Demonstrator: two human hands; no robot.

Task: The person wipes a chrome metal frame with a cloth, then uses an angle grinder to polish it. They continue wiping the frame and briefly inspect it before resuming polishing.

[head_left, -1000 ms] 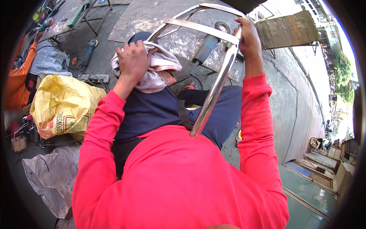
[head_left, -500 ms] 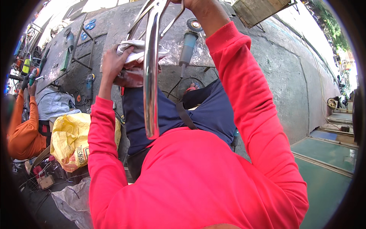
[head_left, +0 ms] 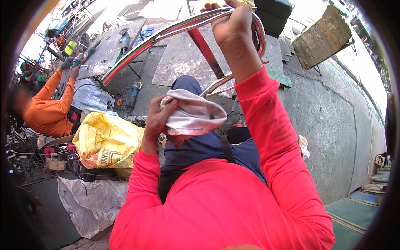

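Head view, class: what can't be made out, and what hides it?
All in the head view:
Metal frame: a stretch, hidden behind the right hand and wrist.
Left hand: some fingers, hidden by the cloth.
Yellow sack: any contents, hidden by its sides.
Green panel: cut off by the dark rim.

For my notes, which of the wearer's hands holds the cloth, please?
The left hand holds the pale cloth; the right hand grips the metal frame.

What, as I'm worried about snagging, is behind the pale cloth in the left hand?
Navy trousers show above and below the cloth. It hides part of the left hand and whatever lies directly behind; whether the shiny metal frame continues there cannot be told.
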